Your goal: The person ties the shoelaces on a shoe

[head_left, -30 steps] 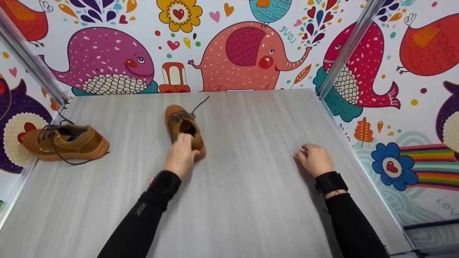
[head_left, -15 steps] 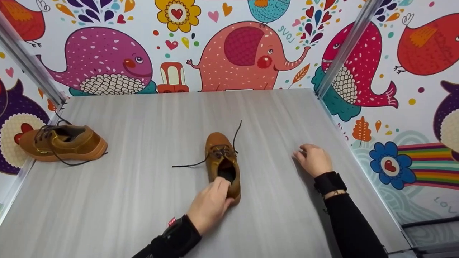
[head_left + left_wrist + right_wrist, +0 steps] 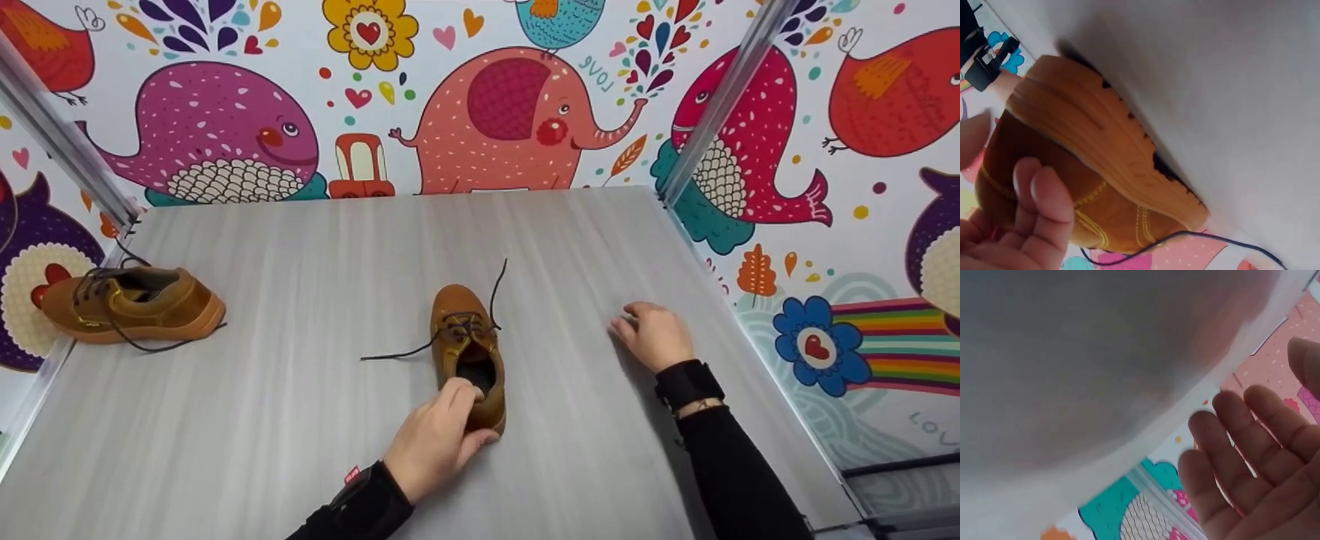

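A brown lace-up shoe (image 3: 452, 306) rests on the table, its toe pointing away and its dark laces spread to both sides. My left hand (image 3: 431, 442) grips its collar at the heel end, fingers at the opening and thumb by the heel. In the left wrist view, curled fingers (image 3: 1053, 194) lie by the shoe's side (image 3: 1100, 152). The fingertips inside the opening are hidden. My right hand (image 3: 656, 337) rests at the table's right side with loosely bent fingers and holds nothing. The matching shoe (image 3: 135, 304) lies at the far left, toe to the left.
The pale wood-look table (image 3: 315, 285) is bordered by printed panels with cartoon animals (image 3: 495, 120). Metal posts (image 3: 720, 112) stand at the back corners. A loose lace (image 3: 397, 354) stretches left from the middle shoe.
My left hand has brought the shoe from the back centre-left nearer and to the right. In the last half second the thumb has spread along the heel. My right hand has barely moved.
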`<state>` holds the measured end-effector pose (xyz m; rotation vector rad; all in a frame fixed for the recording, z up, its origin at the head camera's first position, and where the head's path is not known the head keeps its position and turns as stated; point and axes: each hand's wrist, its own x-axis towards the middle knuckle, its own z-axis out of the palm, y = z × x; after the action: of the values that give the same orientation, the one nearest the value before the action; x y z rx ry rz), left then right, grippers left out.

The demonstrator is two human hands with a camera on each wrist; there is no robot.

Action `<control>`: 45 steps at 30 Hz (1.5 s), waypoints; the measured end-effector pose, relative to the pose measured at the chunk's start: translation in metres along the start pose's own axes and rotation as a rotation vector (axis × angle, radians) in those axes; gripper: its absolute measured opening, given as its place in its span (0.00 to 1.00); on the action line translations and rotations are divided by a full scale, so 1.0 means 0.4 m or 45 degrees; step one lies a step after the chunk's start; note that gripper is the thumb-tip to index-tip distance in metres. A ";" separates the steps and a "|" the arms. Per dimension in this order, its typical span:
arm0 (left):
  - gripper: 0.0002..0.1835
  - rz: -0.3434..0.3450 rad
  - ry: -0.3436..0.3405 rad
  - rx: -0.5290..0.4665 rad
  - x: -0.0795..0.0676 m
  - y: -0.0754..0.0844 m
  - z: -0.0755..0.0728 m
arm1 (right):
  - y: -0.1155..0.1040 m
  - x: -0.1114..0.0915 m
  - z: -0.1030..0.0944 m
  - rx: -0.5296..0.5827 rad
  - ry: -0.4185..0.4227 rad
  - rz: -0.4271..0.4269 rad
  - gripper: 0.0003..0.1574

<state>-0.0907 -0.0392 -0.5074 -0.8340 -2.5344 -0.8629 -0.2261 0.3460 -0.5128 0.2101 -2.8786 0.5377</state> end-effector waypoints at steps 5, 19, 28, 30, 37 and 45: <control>0.17 -0.214 0.178 -0.192 0.038 -0.047 -0.025 | -0.088 -0.019 0.029 0.193 0.019 -0.120 0.16; 0.10 -0.475 0.250 -0.101 0.126 -0.175 -0.025 | -0.389 -0.031 0.138 0.522 0.006 -0.379 0.18; 0.04 -0.255 0.172 0.125 0.094 -0.206 -0.062 | -0.356 -0.034 0.121 0.545 0.123 -0.398 0.04; 0.05 -0.214 0.146 0.226 0.087 -0.215 -0.079 | -0.344 -0.036 0.110 0.493 0.135 -0.421 0.03; 0.06 -0.324 0.072 0.130 0.095 -0.221 -0.123 | -0.335 -0.027 0.061 0.502 0.018 -0.395 0.06; 0.16 -0.654 0.184 -0.564 0.153 -0.193 -0.111 | -0.361 -0.014 0.045 0.682 0.002 -0.281 0.14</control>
<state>-0.1805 -0.0916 -0.4785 -0.1989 -2.4929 -1.6188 -0.1985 0.2067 -0.4813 0.5950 -2.5971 1.2449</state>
